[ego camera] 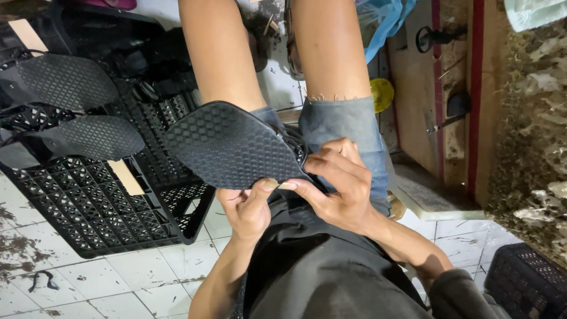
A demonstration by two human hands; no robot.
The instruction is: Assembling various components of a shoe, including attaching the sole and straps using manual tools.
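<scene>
I hold a black sandal (227,145) sole-up over my lap, its diamond-patterned tread facing the camera. My left hand (248,207) pinches the heel end from below, thumb on the sole's edge. My right hand (339,180) grips the same end from the right, fingers curled over the straps underneath. Both thumbs meet at the sole's rim. My bare legs and denim shorts (348,127) lie behind the sandal.
A black plastic crate (88,212) stands at the left with two more black sandals (71,106) resting sole-up on it. White tiled floor (118,277) lies below. Another black crate (525,277) sits at bottom right. A wooden panel (425,88) and rough wall rise at the right.
</scene>
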